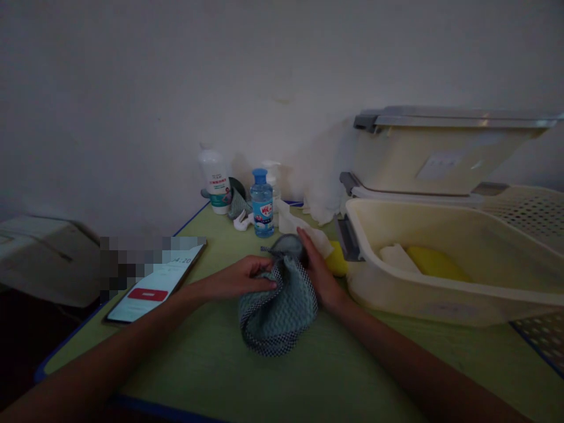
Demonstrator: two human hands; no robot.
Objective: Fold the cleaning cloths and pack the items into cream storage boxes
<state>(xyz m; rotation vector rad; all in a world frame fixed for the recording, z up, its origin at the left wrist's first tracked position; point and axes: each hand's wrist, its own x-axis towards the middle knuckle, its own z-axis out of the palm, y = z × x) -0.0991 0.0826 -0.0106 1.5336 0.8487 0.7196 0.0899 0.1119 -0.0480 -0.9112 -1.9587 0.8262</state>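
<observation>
A grey-green cleaning cloth (pixel 279 308) with a black-and-white checked edge hangs in folds over the table's middle. My left hand (pixel 247 277) pinches its upper left edge between thumb and fingers. Behind the cloth's top shows a round, grey, cup-like object (pixel 288 242), its lower part covered. My right hand (pixel 318 267) holds this object from the right side, fingers straight along it and pointing up; its thumb is hidden. Just beyond my right hand lie a white wipe (pixel 304 226) and a yellow item (pixel 337 258).
A blue bottle (pixel 263 205), a white bottle (pixel 215 179) and a pump bottle (pixel 274 176) stand toward the wall. A phone (pixel 154 282) lies at left. On the right sit an open cream bin (pixel 440 294) and a lidded bin (pixel 427 158). The green table (pixel 211 364) has blue edges.
</observation>
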